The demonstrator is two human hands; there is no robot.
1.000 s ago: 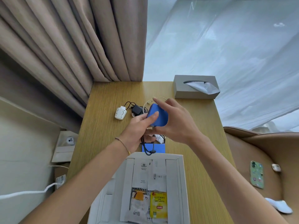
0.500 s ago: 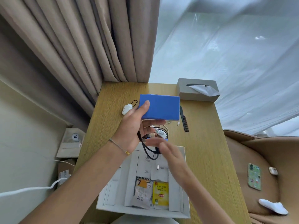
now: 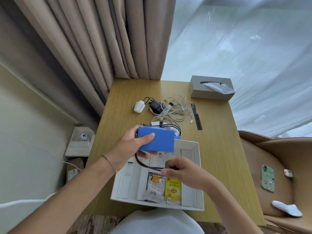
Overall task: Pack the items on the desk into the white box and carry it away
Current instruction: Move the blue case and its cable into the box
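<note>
Lower now than before, blue pack (image 3: 156, 141) in middle of frame, over far edge of white box (image 3: 196, 174). Held in left hand (image 3: 133, 146). Black cord (image 3: 143, 164) pinched by right hand (image 3: 182, 173).

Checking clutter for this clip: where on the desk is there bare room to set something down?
Bare desk lies right of the white box, below the black comb; also left of the white round device. Crowded: the white cable tangle mid-desk.

head view, steeply down, desk (image 3: 219, 149) close
</note>
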